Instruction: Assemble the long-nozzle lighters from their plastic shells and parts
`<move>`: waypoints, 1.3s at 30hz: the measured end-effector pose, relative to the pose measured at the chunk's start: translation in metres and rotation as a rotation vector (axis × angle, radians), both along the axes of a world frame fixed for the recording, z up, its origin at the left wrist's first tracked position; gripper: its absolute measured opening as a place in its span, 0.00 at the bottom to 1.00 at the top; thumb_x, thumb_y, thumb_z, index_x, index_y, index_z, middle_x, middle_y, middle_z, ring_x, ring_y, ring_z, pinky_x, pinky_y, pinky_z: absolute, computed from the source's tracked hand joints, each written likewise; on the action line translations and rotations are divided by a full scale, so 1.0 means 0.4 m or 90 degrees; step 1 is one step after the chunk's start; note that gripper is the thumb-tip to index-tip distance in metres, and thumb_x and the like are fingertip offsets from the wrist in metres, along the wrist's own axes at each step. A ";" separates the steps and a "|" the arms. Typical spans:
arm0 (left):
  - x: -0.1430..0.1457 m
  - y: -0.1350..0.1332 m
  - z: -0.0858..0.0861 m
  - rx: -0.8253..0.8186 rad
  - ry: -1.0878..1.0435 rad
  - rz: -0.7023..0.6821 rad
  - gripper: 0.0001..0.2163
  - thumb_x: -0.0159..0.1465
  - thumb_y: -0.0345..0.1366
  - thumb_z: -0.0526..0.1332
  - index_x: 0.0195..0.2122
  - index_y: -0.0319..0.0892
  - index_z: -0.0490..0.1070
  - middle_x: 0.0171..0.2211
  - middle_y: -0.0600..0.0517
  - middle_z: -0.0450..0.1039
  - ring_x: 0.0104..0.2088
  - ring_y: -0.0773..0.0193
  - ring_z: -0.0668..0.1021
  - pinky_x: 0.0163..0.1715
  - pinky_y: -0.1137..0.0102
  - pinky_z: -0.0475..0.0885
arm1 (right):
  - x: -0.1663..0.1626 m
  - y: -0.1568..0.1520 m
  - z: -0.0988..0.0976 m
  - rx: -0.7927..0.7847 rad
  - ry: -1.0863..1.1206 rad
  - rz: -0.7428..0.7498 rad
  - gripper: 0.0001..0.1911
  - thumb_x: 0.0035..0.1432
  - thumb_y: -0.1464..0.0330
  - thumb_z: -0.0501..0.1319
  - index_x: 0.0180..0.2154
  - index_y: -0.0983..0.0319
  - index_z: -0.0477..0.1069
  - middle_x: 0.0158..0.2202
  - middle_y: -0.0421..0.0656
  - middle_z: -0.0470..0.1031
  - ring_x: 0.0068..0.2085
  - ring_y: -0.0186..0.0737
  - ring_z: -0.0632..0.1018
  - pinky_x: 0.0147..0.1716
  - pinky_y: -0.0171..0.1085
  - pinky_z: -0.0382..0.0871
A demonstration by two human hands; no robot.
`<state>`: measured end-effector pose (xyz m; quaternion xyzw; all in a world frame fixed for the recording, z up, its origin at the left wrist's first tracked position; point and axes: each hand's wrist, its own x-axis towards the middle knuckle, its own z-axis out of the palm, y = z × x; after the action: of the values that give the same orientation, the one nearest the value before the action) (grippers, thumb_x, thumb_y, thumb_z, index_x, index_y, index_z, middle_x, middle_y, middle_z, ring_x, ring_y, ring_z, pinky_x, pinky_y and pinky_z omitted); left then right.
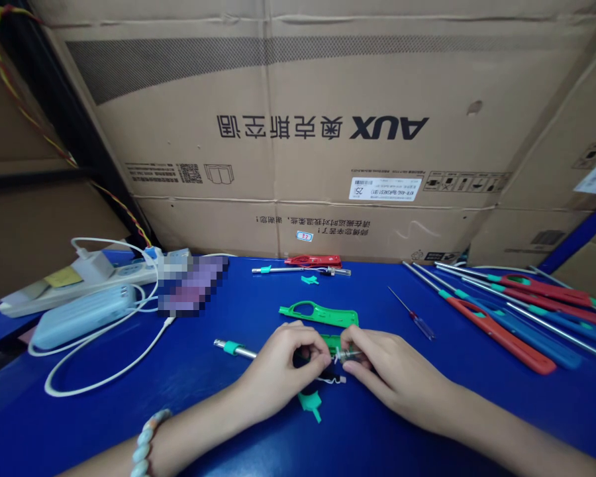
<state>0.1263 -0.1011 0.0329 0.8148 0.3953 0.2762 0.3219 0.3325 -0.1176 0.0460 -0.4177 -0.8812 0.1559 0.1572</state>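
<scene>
My left hand (285,364) and my right hand (382,364) meet at the middle of the blue table (203,371). Both pinch a partly assembled long-nozzle lighter (335,351) with a green body. Its metal tube (233,348) with a teal collar sticks out to the left. Thin black and white wires (334,379) hang from the piece between my fingers. A teal trigger part (310,402) lies just below my hands. A green lighter shell half (320,313) lies just beyond them.
Several finished red and blue lighters (516,311) lie at the right. A small screwdriver (412,313), a red lighter shell with a metal tube (310,265), a power strip (79,278), a pale power bank (82,315) and white cable sit around. Cardboard boxes (298,132) wall the back.
</scene>
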 end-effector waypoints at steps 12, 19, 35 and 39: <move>0.003 0.001 -0.002 -0.003 -0.018 0.002 0.06 0.61 0.30 0.60 0.27 0.40 0.72 0.24 0.56 0.70 0.29 0.65 0.70 0.35 0.71 0.61 | 0.002 0.003 -0.011 -0.005 -0.008 0.005 0.04 0.64 0.71 0.53 0.36 0.58 0.57 0.32 0.39 0.70 0.32 0.38 0.71 0.32 0.35 0.61; 0.005 -0.001 -0.006 0.018 -0.008 -0.010 0.06 0.61 0.27 0.59 0.27 0.41 0.71 0.25 0.57 0.71 0.31 0.65 0.71 0.37 0.70 0.61 | 0.000 -0.003 -0.011 -0.009 -0.030 0.010 0.04 0.64 0.72 0.53 0.36 0.59 0.58 0.32 0.39 0.70 0.33 0.39 0.71 0.33 0.36 0.62; 0.006 -0.010 -0.012 0.048 0.006 -0.034 0.09 0.60 0.24 0.59 0.24 0.40 0.67 0.23 0.58 0.69 0.30 0.66 0.69 0.36 0.70 0.58 | -0.004 -0.005 -0.039 0.074 -0.072 0.039 0.06 0.62 0.74 0.55 0.35 0.59 0.59 0.31 0.40 0.72 0.31 0.40 0.73 0.30 0.36 0.62; 0.001 -0.010 -0.012 0.067 0.000 -0.058 0.08 0.59 0.24 0.59 0.24 0.40 0.68 0.23 0.57 0.69 0.31 0.66 0.69 0.37 0.70 0.59 | -0.006 -0.008 -0.041 0.103 -0.074 0.050 0.06 0.61 0.74 0.56 0.34 0.60 0.59 0.30 0.40 0.72 0.30 0.40 0.74 0.29 0.36 0.62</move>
<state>0.1268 -0.1051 0.0282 0.8477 0.3426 0.2821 0.2907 0.3299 -0.1208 0.0297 -0.3770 -0.9142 0.0657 0.1331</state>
